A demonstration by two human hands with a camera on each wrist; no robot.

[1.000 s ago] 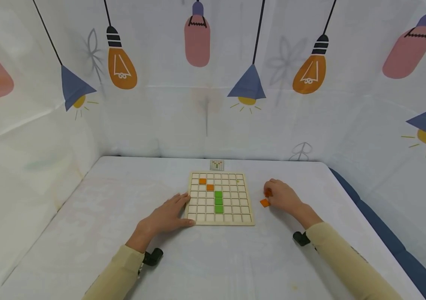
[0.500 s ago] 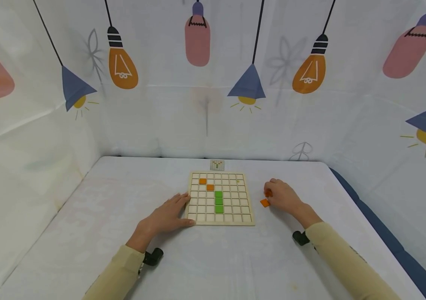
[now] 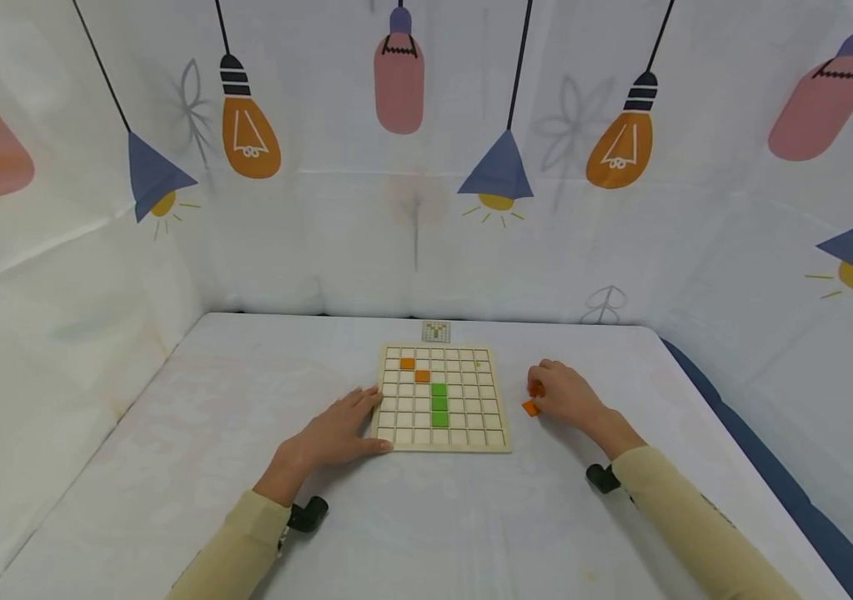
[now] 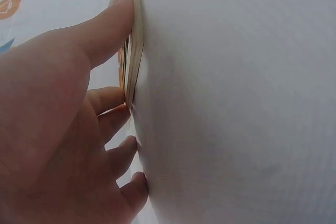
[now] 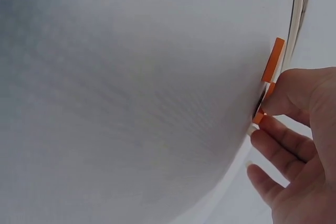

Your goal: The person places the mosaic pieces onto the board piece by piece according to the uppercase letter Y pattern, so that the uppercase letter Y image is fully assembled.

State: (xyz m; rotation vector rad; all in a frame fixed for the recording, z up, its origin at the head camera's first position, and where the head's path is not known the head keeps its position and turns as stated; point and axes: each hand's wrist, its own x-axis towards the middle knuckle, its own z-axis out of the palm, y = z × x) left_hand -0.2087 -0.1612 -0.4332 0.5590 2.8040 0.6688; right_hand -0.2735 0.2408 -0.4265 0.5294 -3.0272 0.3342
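Observation:
A pale wooden grid board (image 3: 471, 437) lies on the white table, with two orange tiles (image 3: 407, 364) and a column of green tiles (image 3: 439, 404) in its cells. My left hand (image 3: 332, 433) rests against the board's left side, its thumb at the near corner and fingers loosely extended. To the right of the board, my right hand (image 3: 564, 393) pinches an orange tile (image 5: 259, 116) between thumb and fingertips, low over the table. Beside it lies another loose orange tile (image 3: 530, 408). The fingers partly hide the pinched tile.
A small patterned card (image 3: 436, 332) lies just behind the board. White sheeting (image 3: 321, 242) printed with lamps and bulbs stands behind and beside the table (image 3: 426, 533). Dark blue material (image 3: 764, 454) runs along the table's right edge.
The head view has shifted very slightly. Both hands keep nearly the same places, and the tiles on the board are unchanged.

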